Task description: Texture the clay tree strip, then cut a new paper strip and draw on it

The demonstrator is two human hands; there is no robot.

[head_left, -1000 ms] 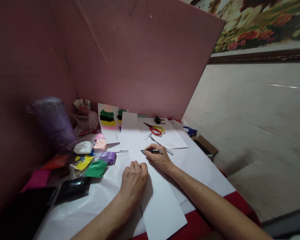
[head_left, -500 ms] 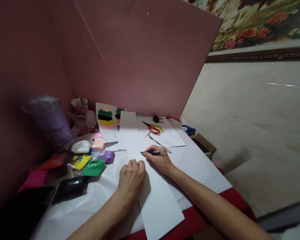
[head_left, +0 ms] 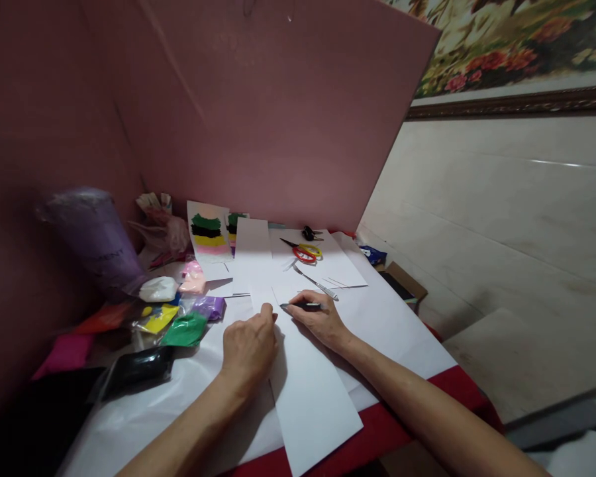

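Observation:
A dark pen (head_left: 305,307) is pinched in my right hand (head_left: 320,318), its tip on a long white sheet (head_left: 315,397) beside a thin curved line. My left hand (head_left: 251,341) rests at the left edge of the sheet, fingers curled and pressed together, the index finger pointing forward; whatever may be under the fingers is hidden. Just beyond my right hand lies a silver fork (head_left: 315,283). Farther back, red and yellow scissors (head_left: 305,252) lie on white paper.
Bags of coloured clay, such as a green one (head_left: 185,330) and a black one (head_left: 139,371), lie on the left near a purple roll (head_left: 92,238). Keys (head_left: 308,232) and a painted colour sheet (head_left: 208,232) are at the back. An open box (head_left: 402,285) stands right.
My left hand has shifted slightly left and back, its index finger now extended forward. The pen tip has moved slightly, and the line behind it looks a little longer.

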